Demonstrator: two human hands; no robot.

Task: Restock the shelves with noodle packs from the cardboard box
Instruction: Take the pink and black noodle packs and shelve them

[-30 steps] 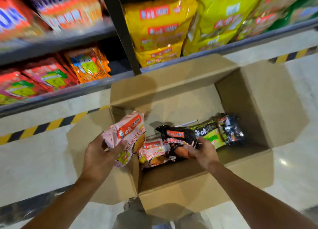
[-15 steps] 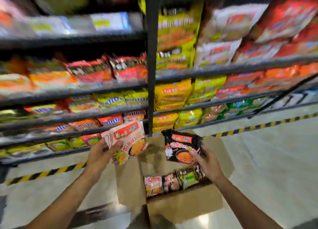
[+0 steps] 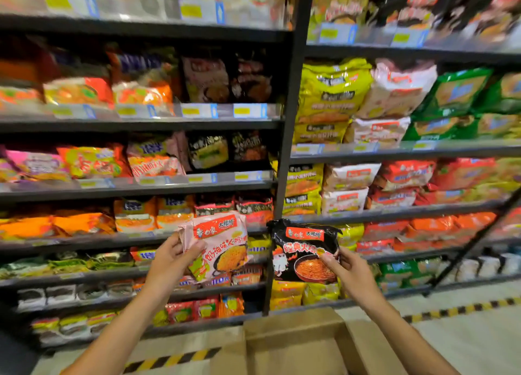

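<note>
My left hand (image 3: 169, 262) grips a pink noodle pack (image 3: 220, 245) by its left edge and holds it upright in front of the shelves. My right hand (image 3: 346, 267) pinches a black noodle pack (image 3: 301, 253) at its right side, level with the pink one. Both packs hang in the air before the dark vertical post (image 3: 284, 177) between two shelf bays. The open cardboard box (image 3: 293, 343) stands on the floor below my hands; its inside is out of view.
Dark metal shelves (image 3: 141, 188) packed with several rows of coloured noodle packs fill the view. Pink and black packs (image 3: 225, 76) stand on an upper left shelf. A yellow-black hazard stripe (image 3: 462, 308) runs along the pale floor by the shelf base.
Both hands rose from the box, each carrying its pack up to shelf height. My view tilted up from the box to the shelves.
</note>
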